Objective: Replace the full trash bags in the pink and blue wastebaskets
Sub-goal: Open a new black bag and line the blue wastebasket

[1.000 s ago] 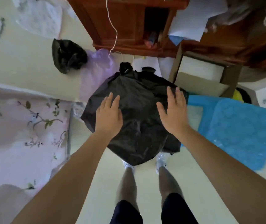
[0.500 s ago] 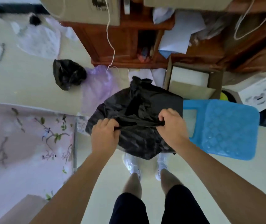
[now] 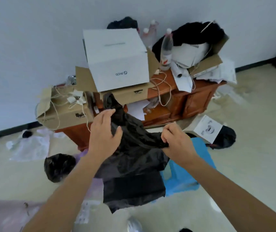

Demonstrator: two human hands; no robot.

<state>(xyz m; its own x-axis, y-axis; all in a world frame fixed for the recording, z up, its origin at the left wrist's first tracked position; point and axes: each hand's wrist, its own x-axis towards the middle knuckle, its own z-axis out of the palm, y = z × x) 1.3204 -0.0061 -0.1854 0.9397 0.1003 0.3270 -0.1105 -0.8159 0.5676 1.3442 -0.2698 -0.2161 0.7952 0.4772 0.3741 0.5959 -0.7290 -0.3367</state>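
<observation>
A black trash bag (image 3: 133, 166) hangs in front of me, held up by both hands. My left hand (image 3: 104, 133) holds one side of its upper edge, thumb and fingers around the plastic. My right hand (image 3: 175, 141) pinches the other side, fingers curled tight on a bunched fold. A pointed flap of the bag sticks up above my left hand. Behind the bag on the floor is a blue wastebasket (image 3: 184, 174), mostly hidden. A tied full black bag (image 3: 58, 166) lies on the floor at the left. A pale purple shape (image 3: 81, 155) shows beside it.
A wooden cabinet (image 3: 175, 104) stands against the wall, piled with cardboard boxes (image 3: 117, 59), cables, papers and bottles. Plastic scraps (image 3: 31, 146) litter the floor at left. A small white box (image 3: 207, 128) and a dark bag (image 3: 226, 137) lie at right. A floral cloth (image 3: 4, 215) is at lower left.
The view has tilted up from the floor to the wall. Both hands lifted the black bag higher and spread apart; my left hand shifted its hold up the bag's edge.
</observation>
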